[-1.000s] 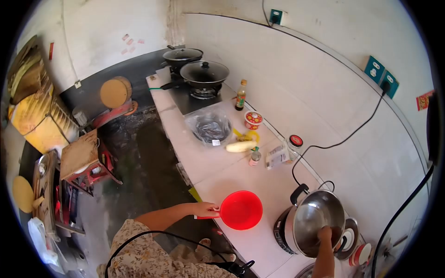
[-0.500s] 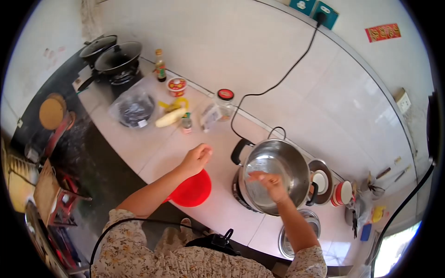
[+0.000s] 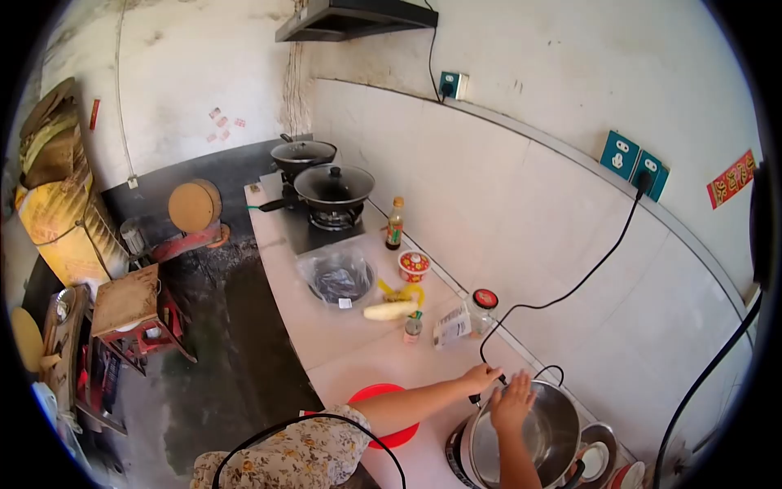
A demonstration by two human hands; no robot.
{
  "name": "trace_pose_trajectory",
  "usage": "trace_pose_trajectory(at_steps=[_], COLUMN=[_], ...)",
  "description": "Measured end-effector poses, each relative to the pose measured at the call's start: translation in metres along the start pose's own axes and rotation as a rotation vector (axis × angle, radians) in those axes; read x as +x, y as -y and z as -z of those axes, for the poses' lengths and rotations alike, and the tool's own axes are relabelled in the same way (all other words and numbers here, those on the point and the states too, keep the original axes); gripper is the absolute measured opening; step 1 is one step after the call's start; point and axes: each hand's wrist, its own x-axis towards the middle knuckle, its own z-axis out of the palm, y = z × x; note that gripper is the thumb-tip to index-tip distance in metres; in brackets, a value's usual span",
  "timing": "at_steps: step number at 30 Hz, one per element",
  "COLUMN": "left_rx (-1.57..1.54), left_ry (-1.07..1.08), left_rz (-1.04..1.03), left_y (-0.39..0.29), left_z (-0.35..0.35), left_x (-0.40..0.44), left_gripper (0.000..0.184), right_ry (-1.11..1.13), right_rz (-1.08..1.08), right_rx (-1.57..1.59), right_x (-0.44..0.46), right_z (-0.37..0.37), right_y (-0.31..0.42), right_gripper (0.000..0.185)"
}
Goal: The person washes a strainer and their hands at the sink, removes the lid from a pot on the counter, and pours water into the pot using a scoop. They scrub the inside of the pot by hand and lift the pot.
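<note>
My left hand (image 3: 481, 378) is closed at the left side of the large steel pot (image 3: 556, 424), with parts of its black handle (image 3: 475, 398) showing beside the fingers. Over the pot's left rim is my right hand (image 3: 513, 401), fingers stretched and holding nothing. Beneath the pot, a round black-edged base (image 3: 456, 453) is partly visible. My left forearm passes over the red plastic bowl (image 3: 395, 436), hiding its middle.
Along the counter (image 3: 330, 359) are a glass jar (image 3: 481, 310), white packet (image 3: 452, 326), small bottle (image 3: 413, 328), peeled pale vegetable (image 3: 389, 311), bagged bowl (image 3: 338, 281), sauce bottle (image 3: 395, 224) and lidded pan (image 3: 334, 187). A black cord (image 3: 570, 297) runs from the wall socket towards the pot.
My left hand has moved right, from above the red bowl to the pot's handle. My right hand has shifted from over the pot's inside to its left rim. The view has turned left.
</note>
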Motion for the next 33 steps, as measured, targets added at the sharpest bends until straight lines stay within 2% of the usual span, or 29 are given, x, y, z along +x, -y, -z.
trace_pose_trajectory(at_steps=[1,3,5,7,9,10,13,15,17,19,21,23,24,25,29,31,33], left_rx=[0.014,0.069,0.116,-0.196,-0.219,-0.212,-0.258,-0.309,-0.308,-0.352,-0.399,-0.209,-0.184,-0.184,-0.176,-0.229,-0.238], left_ry=[-0.06,-0.009,0.05,0.309,0.257,0.252,0.232,0.223,0.16,0.196,0.23,0.177,0.206,0.195,0.127,0.304,0.266], left_rz=[-0.042,-0.02,0.007,0.156,0.133,0.13,0.144,0.151,0.162,0.183,0.193,0.132,0.151,0.143,0.087,0.279,0.239], left_y=[-0.003,-0.006,-0.011,-0.018,-0.027,-0.028,-0.021,-0.02,-0.025,-0.016,-0.018,-0.02,-0.002,-0.002,-0.009,-0.034,-0.032], left_z=[-0.001,0.002,0.007,0.014,0.015,0.016,0.012,0.009,0.009,0.004,0.005,0.009,0.0,0.001,0.011,0.026,0.023], left_x=[-0.003,-0.005,-0.006,-0.01,-0.018,-0.019,-0.018,-0.017,-0.021,-0.018,-0.016,-0.019,-0.006,-0.008,-0.007,-0.02,-0.022], left_gripper=[0.058,0.055,0.052,0.046,0.043,0.043,0.043,0.043,0.043,0.042,0.041,0.042,0.05,0.05,0.059,0.059,0.061], right_ry=[-0.064,0.019,0.133,0.187,0.085,0.087,0.086,0.189,0.108,0.12,0.305,0.392,0.469,0.547,0.554,0.323,0.27], right_rz=[-0.093,-0.297,-0.33,-0.365,-0.206,-0.203,0.104,-0.254,-0.419,0.154,0.123,0.21,0.266,0.322,0.453,0.465,0.457], right_rx=[-0.058,-0.121,-0.192,-0.06,-0.082,-0.086,-0.148,0.429,0.807,-0.165,-0.058,0.067,0.056,0.045,0.195,0.325,0.417], right_x=[0.013,0.036,0.036,0.021,-0.02,-0.037,-0.09,-0.123,-0.178,-0.197,-0.19,-0.181,-0.169,-0.154,-0.077,-0.068,-0.065], right_z=[-0.009,-0.003,0.007,0.028,0.036,0.046,0.094,0.134,0.109,0.126,0.132,0.109,0.096,0.087,0.092,0.067,0.055], right_y=[-0.014,-0.048,-0.096,-0.142,-0.18,-0.186,-0.175,-0.135,-0.148,-0.092,-0.022,0.011,0.021,0.029,0.059,0.045,0.042], right_gripper=[0.051,0.046,0.04,0.041,0.041,0.041,0.041,0.048,0.052,0.055,0.058,0.06,0.062,0.064,0.065,0.064,0.062])
